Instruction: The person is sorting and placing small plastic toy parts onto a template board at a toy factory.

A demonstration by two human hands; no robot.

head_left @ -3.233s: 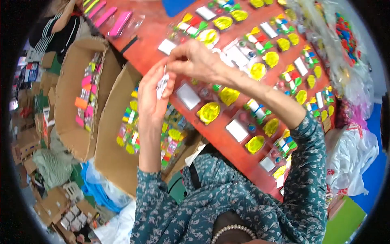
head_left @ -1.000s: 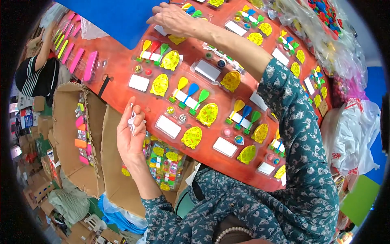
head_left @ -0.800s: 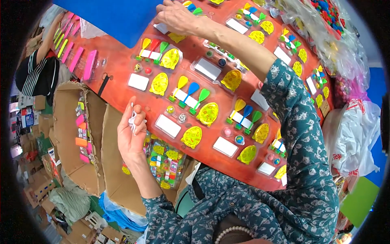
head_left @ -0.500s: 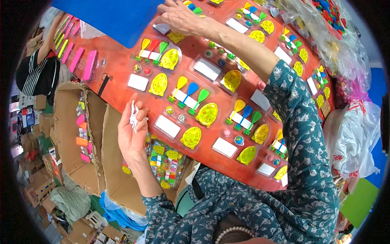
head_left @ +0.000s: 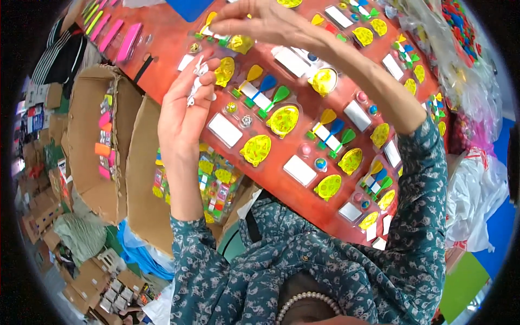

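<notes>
My left hand (head_left: 184, 105) is raised over the table's near left edge, palm up, its fingers curled round several small white plastic pieces (head_left: 198, 81). What kind they are I cannot make out. My right hand (head_left: 257, 23) reaches across to the far side, fingers stretched out and nothing visible in them. It hovers above a clear blister tray with toy darts and a yellow egg-shaped piece (head_left: 240, 43). Nearer me lie more such trays, with coloured toy darts (head_left: 264, 92), small balls (head_left: 246, 121), white rectangles (head_left: 225, 130) and translucent yellow egg-shaped pieces (head_left: 255, 150).
The red table (head_left: 276, 168) is covered with rows of filled trays. Pink cases (head_left: 129, 42) lie at its far left. Cardboard boxes (head_left: 86, 162) stand below the left edge, one holding packed toy sets (head_left: 216, 187). Plastic bags (head_left: 470, 189) crowd the right side.
The whole view has shifted, with the blue sheet mostly out of frame. My left hand has moved forward, closer to the right hand, still holding the white pieces. My right hand's fingers have straightened.
</notes>
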